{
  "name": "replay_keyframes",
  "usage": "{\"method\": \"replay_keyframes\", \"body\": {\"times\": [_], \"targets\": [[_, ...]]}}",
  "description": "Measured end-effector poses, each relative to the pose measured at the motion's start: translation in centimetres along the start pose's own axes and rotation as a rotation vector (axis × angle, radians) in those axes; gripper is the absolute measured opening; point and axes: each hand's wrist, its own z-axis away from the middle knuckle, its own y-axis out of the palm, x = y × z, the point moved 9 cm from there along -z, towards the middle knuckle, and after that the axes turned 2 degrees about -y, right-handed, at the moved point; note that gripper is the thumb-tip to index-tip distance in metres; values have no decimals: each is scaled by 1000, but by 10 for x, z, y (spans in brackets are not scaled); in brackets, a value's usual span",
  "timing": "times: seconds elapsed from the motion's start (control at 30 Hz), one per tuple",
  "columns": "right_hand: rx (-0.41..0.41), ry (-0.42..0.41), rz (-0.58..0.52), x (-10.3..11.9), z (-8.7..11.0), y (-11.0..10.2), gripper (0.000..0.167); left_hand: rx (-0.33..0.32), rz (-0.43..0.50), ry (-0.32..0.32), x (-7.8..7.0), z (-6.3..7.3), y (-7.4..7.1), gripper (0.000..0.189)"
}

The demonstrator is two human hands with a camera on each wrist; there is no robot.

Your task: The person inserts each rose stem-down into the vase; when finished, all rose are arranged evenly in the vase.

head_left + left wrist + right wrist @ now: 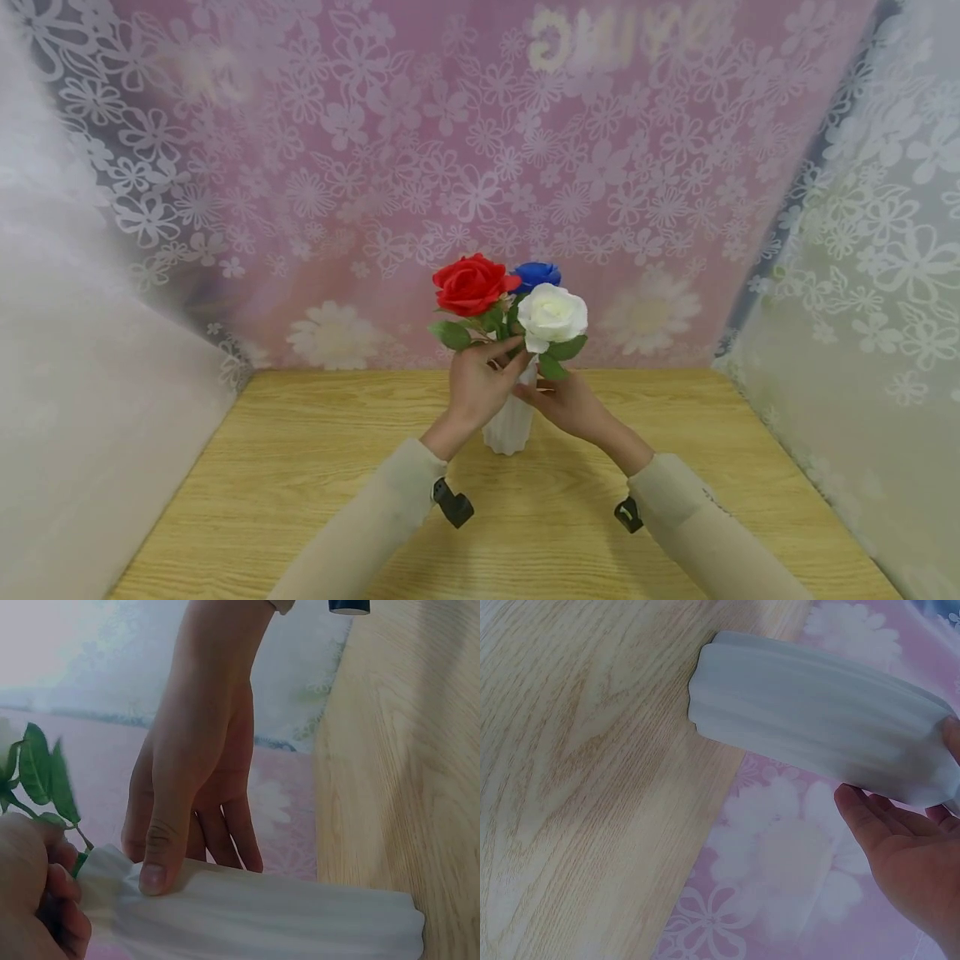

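Observation:
A white ribbed vase [508, 429] stands on the table with a red rose [471, 285], a blue rose [537, 276] and a white rose [553, 315] at its top. My left hand [483, 379] is at the vase's mouth, its fingertips pinching the stem just under the white rose. In the left wrist view its fingers [67, 889] are curled beside green leaves [46, 772]. Lower down, my right hand [573, 404] holds the upper part of the vase, thumb in front and fingers behind. The right wrist view has these fingers [866, 817] against the vase wall [817, 705].
The wood-grain table [337, 500] meets a pink flower-patterned sheet [420, 167] close behind the vase. Pale translucent sheets [862, 350] rise along both sides. A small black camera [453, 503] sits on each wrist, below the sleeve.

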Motion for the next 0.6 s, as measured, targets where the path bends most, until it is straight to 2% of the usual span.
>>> {"method": "replay_keyframes", "body": {"times": [0.13,0.4,0.5,0.6], "targets": [[-11,-10,10,0,0,-2,67,-19,38,44,-3,0,-2,21],[5,77,77,-8,3,-1,59,-100,-55,124,-6,-4,-10,16],[1,86,98,-9,4,-1,60,-104,-70,126,-4,-3,-11,15],[2,50,98,-7,4,-1,61,-84,-63,128,-3,1,-10,13]]}}
